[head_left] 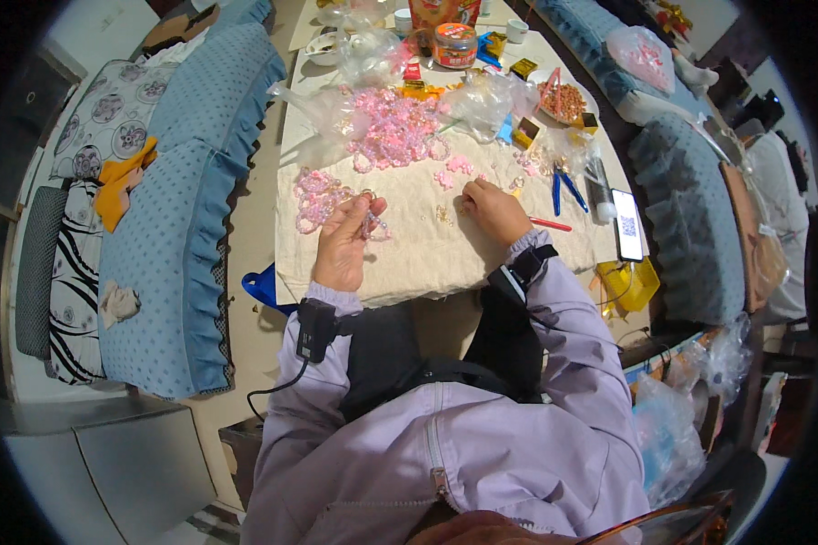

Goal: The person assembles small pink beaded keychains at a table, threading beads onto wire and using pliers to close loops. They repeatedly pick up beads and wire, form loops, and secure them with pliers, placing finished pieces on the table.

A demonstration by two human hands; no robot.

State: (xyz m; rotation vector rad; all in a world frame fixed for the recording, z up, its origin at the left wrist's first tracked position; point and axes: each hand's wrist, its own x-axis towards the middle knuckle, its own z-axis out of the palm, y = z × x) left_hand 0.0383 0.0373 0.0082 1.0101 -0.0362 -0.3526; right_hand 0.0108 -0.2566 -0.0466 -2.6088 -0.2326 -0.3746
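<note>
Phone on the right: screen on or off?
On: the phone is lit bright white, with a dark square pattern showing around its middle.

Impossible to see beneath the curled right hand (497, 213). Hard to trace beads (375, 228) partly hidden by left hand (340, 243). Hard to identify tiny gold bits (443, 215). Cropped red bag (432, 13) at top.

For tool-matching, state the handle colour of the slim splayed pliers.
The pliers' handles are blue, seen in the head view.

head: worn fisheye, left of two | faces down | close above lap (382, 350), table (409, 268) beyond
</note>
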